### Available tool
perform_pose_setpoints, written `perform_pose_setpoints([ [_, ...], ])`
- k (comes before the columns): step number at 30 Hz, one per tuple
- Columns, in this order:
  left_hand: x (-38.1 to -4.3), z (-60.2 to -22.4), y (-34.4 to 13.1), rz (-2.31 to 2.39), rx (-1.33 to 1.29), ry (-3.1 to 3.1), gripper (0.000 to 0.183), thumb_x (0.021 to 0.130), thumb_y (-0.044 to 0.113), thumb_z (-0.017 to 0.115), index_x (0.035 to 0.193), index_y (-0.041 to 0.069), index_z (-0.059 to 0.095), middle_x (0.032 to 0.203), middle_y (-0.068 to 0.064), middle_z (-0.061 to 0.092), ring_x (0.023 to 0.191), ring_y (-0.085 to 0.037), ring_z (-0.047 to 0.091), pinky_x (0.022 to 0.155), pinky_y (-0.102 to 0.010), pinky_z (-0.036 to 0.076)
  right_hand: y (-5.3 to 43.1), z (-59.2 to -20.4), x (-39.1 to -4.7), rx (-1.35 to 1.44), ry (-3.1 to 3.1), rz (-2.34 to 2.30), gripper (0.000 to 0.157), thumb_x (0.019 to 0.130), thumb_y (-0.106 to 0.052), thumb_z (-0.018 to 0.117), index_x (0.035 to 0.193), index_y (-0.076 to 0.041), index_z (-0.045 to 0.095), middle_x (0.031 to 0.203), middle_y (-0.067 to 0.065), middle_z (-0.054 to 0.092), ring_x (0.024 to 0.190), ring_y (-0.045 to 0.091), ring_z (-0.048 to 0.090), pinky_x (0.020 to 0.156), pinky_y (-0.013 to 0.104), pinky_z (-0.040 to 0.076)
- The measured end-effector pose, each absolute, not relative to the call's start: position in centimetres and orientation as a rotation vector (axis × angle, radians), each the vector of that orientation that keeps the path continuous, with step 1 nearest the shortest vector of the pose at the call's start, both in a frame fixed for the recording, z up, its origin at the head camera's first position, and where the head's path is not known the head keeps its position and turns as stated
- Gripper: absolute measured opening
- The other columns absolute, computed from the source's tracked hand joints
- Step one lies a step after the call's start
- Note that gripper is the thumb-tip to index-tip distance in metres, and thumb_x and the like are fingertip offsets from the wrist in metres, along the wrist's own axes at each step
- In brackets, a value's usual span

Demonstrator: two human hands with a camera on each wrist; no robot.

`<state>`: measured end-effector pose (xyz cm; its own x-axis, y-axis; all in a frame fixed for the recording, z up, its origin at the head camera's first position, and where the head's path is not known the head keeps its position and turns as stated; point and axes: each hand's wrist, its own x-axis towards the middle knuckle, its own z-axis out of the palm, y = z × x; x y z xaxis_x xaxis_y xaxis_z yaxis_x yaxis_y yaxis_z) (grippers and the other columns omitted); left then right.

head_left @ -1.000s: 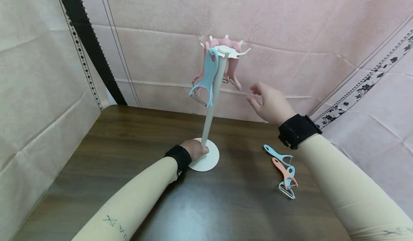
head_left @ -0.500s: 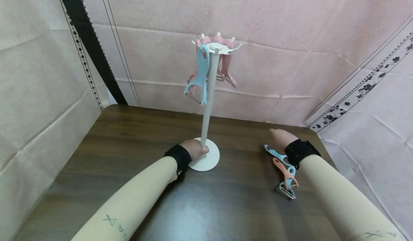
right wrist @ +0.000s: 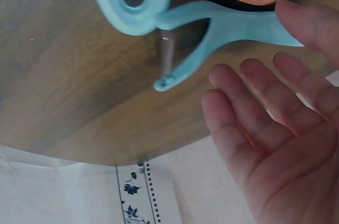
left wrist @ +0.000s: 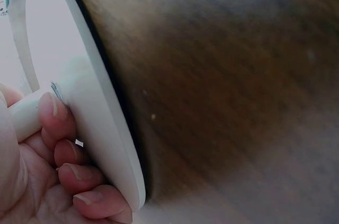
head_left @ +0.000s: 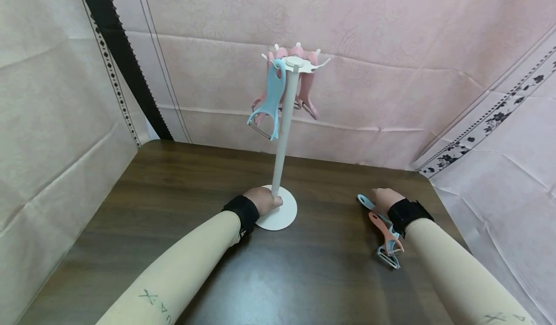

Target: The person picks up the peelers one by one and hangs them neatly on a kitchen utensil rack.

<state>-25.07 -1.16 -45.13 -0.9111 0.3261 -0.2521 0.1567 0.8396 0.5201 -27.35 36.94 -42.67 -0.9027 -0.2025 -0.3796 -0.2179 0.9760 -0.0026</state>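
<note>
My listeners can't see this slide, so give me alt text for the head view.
A person's left grip holds a white stand low on its pole, with the right grip close to overlapping blue and peach peelers on a brown table. From the stand's top hang one light-blue peeler and several pink peelers, with pale patterned cloth behind.

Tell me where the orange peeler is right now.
In the head view, the orange peeler lies on the table, to the right of the white stand; it overlaps a blue peeler, just on the near side of the right hand.
</note>
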Motion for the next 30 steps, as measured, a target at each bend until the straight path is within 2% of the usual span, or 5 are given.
perform_pose_setpoints([
  [11,-25.4,-45.6,-1.0,0.709,0.352,2.684,0.042,0.095,0.039,0.048,0.097,0.003,0.070,0.083,-0.003,0.062,0.077,-0.020,0.054,0.076,-0.033,0.044,37.2,-42.9,-26.5,-0.281,2.755,0.016,0.034,0.081,-0.003,0.069,0.112,0.007,0.059,0.098,0.019,0.064,0.089,0.032,0.060,0.079,0.047,0.048],
  [16,-25.3,-45.4,-1.0,0.710,0.354,2.691,0.041,0.095,0.038,0.048,0.096,0.003,0.070,0.082,-0.003,0.062,0.077,-0.020,0.054,0.075,-0.033,0.044,37.1,-43.1,-26.3,-0.320,2.785,0.019,0.019,0.080,-0.006,0.068,0.097,0.000,0.061,0.082,0.007,0.060,0.073,0.023,0.053,0.071,0.041,0.046],
  [22,-25.3,-45.5,-0.9,0.730,0.329,2.681,0.042,0.095,0.039,0.049,0.097,0.002,0.069,0.083,-0.003,0.062,0.078,-0.021,0.055,0.077,-0.034,0.044,37.1,-43.4,-26.1,-0.393,2.882,0.078,0.007,0.079,-0.005,0.067,0.081,-0.005,0.060,0.072,0.003,0.058,0.066,0.021,0.053,0.065,0.041,0.046],
  [25,-25.5,-46.0,-0.9,0.728,0.329,2.686,0.043,0.094,0.040,0.049,0.095,0.003,0.070,0.081,-0.003,0.062,0.077,-0.021,0.055,0.076,-0.034,0.044,37.0,-43.4,-26.0,-0.428,2.912,0.117,0.012,0.078,-0.003,0.066,0.073,-0.008,0.057,0.068,0.002,0.056,0.062,0.020,0.053,0.062,0.040,0.046],
  [30,-25.8,-46.4,-0.9,0.719,0.338,2.693,0.043,0.094,0.040,0.049,0.095,0.003,0.070,0.080,-0.003,0.062,0.076,-0.021,0.054,0.074,-0.034,0.044,36.8,-43.3,-25.8,-0.416,2.925,0.131,0.012,0.079,-0.003,0.066,0.074,-0.008,0.056,0.068,0.003,0.056,0.063,0.020,0.055,0.062,0.041,0.047],
])
